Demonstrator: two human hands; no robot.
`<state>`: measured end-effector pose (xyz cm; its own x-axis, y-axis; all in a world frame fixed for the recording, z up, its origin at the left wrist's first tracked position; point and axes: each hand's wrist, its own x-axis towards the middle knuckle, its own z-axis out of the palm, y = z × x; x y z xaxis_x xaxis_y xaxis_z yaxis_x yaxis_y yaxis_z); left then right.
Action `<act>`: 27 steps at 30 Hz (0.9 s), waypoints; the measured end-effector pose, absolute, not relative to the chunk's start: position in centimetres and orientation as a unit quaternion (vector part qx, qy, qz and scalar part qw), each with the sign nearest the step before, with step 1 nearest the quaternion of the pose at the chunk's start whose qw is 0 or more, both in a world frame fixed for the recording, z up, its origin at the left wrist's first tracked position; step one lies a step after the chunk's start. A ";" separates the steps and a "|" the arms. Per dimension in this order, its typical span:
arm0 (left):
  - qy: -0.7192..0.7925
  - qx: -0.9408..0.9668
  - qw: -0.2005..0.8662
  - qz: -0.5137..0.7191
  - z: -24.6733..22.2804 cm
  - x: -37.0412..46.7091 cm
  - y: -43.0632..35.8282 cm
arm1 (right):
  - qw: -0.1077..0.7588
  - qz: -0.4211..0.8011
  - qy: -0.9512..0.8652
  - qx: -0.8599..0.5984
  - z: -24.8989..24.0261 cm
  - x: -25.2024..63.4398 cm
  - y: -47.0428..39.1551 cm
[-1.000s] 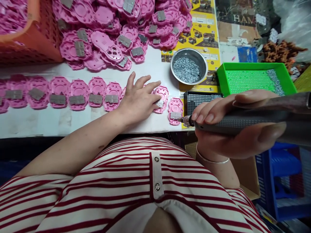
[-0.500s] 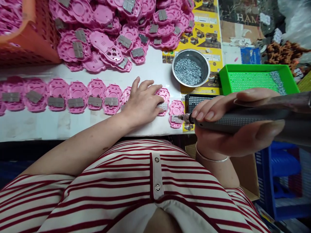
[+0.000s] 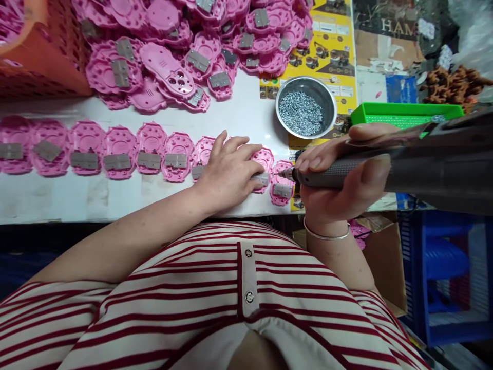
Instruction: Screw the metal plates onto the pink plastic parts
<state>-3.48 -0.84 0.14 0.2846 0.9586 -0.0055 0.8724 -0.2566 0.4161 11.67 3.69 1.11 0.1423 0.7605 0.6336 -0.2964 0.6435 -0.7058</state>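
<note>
My right hand is wrapped round a dark grey electric screwdriver, which lies nearly level and points left. Its bit tip hovers near the upper part of the last pink plastic casing in the row. A metal plate lies across that casing. My left hand rests palm down with spread fingers over the row, hiding parts of the casings below. Its thumb touches or nearly touches the metal plate on the neighbouring pink casing. More casings with plates run leftward in a line.
Behind the row lies a heap of pink casings. An orange basket stands at the far left. A steel bowl holds small screws. A green tray sits behind the screwdriver. Blue crates stand below the table at right.
The screwdriver's bit has left the last casing's metal plate and shifted slightly up and left. My left hand has moved slightly right, with its thumb now at the neighbouring plate.
</note>
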 end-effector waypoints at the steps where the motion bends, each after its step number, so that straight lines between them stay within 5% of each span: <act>1: 0.584 0.783 0.173 0.124 0.1 -3.5 -0.9 | 0.723 0.365 -0.543 -0.220 1.2 11.6 3.6; 27: 0.573 0.790 0.194 0.104 0.5 -3.9 -0.4 | 0.704 0.368 -0.562 -0.231 0.4 11.1 3.5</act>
<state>-3.90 -0.37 0.50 0.3220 0.9450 -0.0577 0.8643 -0.2686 0.4252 11.10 3.52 0.39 0.0976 0.7781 0.6205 -0.2593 0.6219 -0.7389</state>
